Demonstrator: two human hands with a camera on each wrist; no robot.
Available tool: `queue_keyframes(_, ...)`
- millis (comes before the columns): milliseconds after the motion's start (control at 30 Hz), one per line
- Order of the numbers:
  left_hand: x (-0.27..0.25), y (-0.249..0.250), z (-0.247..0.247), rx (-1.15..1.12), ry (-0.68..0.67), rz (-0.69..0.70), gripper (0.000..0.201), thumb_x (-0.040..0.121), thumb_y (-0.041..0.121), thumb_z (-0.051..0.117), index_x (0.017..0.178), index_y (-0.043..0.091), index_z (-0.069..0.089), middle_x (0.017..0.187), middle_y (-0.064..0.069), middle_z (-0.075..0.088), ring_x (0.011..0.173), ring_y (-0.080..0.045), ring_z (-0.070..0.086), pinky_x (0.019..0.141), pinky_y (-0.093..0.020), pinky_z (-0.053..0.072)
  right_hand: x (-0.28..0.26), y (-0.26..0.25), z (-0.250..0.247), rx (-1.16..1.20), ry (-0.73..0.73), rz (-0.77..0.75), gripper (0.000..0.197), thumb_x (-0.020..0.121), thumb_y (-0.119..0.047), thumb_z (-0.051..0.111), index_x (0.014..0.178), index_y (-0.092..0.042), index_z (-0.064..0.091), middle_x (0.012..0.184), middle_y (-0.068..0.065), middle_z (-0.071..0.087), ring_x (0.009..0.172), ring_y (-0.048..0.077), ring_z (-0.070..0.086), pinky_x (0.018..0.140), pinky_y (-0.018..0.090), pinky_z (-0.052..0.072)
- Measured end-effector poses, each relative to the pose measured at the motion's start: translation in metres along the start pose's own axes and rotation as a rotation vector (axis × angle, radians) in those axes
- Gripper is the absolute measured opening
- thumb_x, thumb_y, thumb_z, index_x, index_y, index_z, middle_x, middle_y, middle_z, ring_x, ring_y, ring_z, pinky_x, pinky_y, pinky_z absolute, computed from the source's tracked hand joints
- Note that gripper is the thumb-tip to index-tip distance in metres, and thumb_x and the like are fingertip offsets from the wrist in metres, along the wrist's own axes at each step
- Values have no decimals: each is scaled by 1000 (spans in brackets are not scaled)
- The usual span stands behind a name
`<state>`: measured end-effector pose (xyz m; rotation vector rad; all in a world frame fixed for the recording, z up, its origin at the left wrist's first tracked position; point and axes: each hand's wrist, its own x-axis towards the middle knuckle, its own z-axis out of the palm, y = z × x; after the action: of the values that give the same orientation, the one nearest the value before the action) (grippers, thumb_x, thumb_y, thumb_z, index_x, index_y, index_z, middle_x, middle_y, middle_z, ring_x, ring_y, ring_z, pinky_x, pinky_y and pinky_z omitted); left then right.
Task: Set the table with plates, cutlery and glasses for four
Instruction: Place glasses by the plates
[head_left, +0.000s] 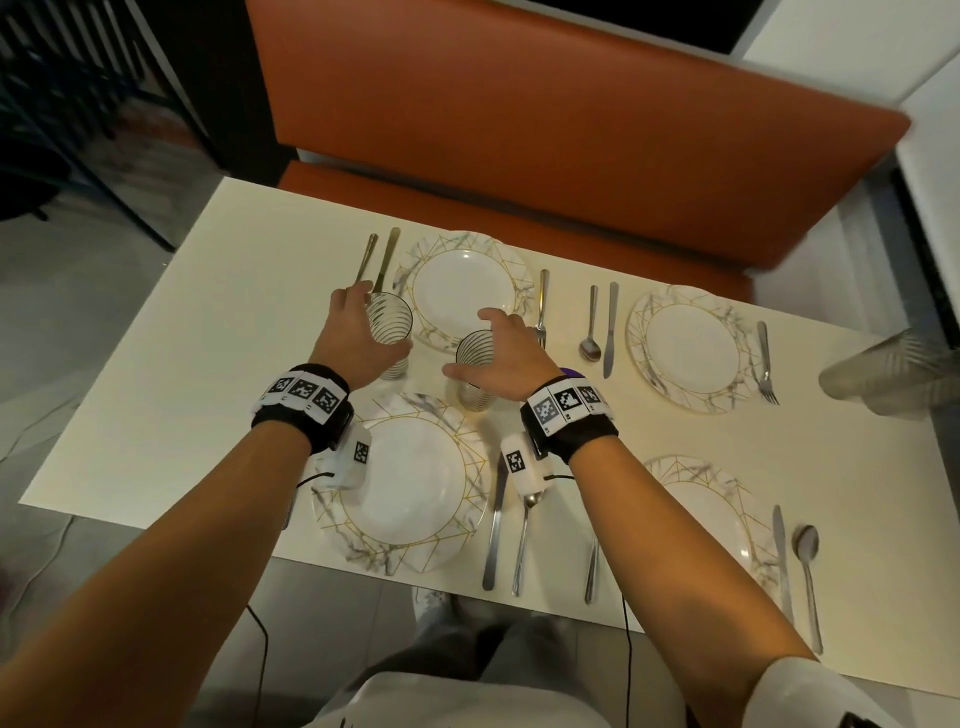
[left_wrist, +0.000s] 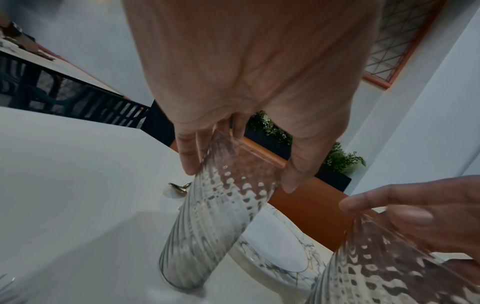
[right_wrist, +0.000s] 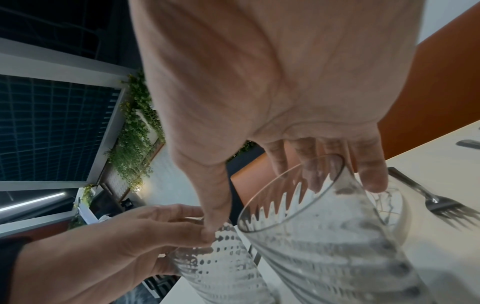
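A white counter (head_left: 156, 374) holds four marble-patterned plates (head_left: 470, 291), each flanked by cutlery (head_left: 602, 327). Between the two left-side plates stand two ribbed glasses. The left hand (head_left: 353, 332) wraps its fingers around the left glass (head_left: 390, 327); the right hand (head_left: 498, 358) grips the right glass (head_left: 475, 369) by its rim.

Table (head_left: 171, 332) cream-white. Plates (head_left: 470, 288) white in the middle, with grey marble veining and thin gold lines on the rims (same pattern on all four). Glasses (head_left: 390, 332) clear with a ribbed swirl. Cutlery (head_left: 611, 328) silver. Bench (head_left: 545, 104) orange-brown. Wristbands (head_left: 304, 410) black, carrying white tags with black square codes. Floor (head_left: 78, 244) grey tile.
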<state>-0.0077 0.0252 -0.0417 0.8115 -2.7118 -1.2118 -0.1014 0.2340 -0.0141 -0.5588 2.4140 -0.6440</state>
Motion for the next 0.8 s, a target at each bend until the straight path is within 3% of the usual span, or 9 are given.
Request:
queue_keyframes(133, -5, -6, 8, -141, 65, -81, 110, 74, 21, 93, 157, 6, 23, 151, -16, 37, 136, -28, 46, 111, -40, 43, 4, -3, 2, -15, -14, 40, 84, 80, -58, 74, 147, -22, 39, 147, 9, 42, 136, 31, 41, 110, 47, 42)
queue_keyframes(333, -6, -15, 15, -213, 136, -182, 97, 71, 30, 95, 146, 7, 38, 144, -7, 49, 129, -24, 53, 109, -43, 48, 2, 3, 1, 2, -29, 57, 72, 81, -53, 76, 137, -19, 46, 133, 5, 52, 121, 24, 52, 98, 37, 49)
queue_keyframes(533, 4, -13, 10, -205, 111, -197, 91, 75, 26, 92, 146, 7, 39, 144, -8, 53, 131, -25, 52, 100, -29, 42, -8, 13, -3, 12, -40, 83, 73, 82, -50, 76, 138, -18, 44, 135, 5, 51, 123, 24, 51, 99, 36, 48)
queue_keyframes(800, 3, -9, 7, -166, 79, -200, 96, 76, 25, 91, 151, 6, 33, 147, -11, 50, 136, -29, 49, 102, -30, 40, -14, 23, -3, 0, -45, 107, 78, 78, -53, 77, 140, -19, 44, 137, 5, 50, 125, 26, 51, 102, 41, 50)
